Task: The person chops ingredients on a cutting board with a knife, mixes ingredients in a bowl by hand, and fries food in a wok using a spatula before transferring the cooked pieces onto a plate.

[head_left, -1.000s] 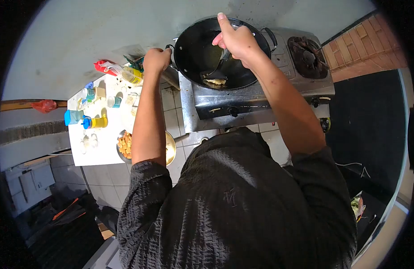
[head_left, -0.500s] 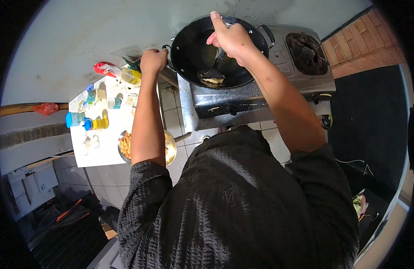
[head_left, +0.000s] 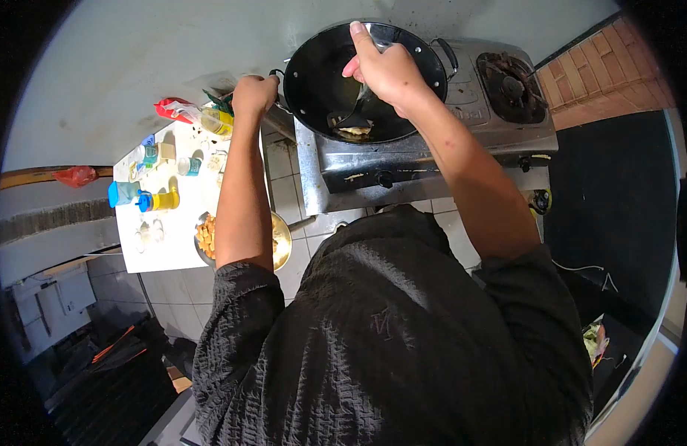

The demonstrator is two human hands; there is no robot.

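A black wok [head_left: 317,67] with two side handles sits on the left side of the gas stove. My left hand [head_left: 255,96] is closed around its left handle. Over the wok, my right hand [head_left: 389,73] grips a spatula [head_left: 352,115], thumb pointing up along the handle; much of the tool is hidden by the hand or dark against the pan. The spatula's head is down near a small pale-brown piece of food [head_left: 355,131] at the wok's near side, where a little oil glistens.
On the right of the steel stove [head_left: 425,165] is a second burner [head_left: 512,88]. The white table [head_left: 165,249] at left holds a pan of browned cubes [head_left: 206,236], a yellow bottle with blue cap [head_left: 159,201], jars and packets. A wall runs behind the stove.
The wok and both hands sit slightly higher in view, and the food piece has shifted a little within the wok. Both grips are the same.
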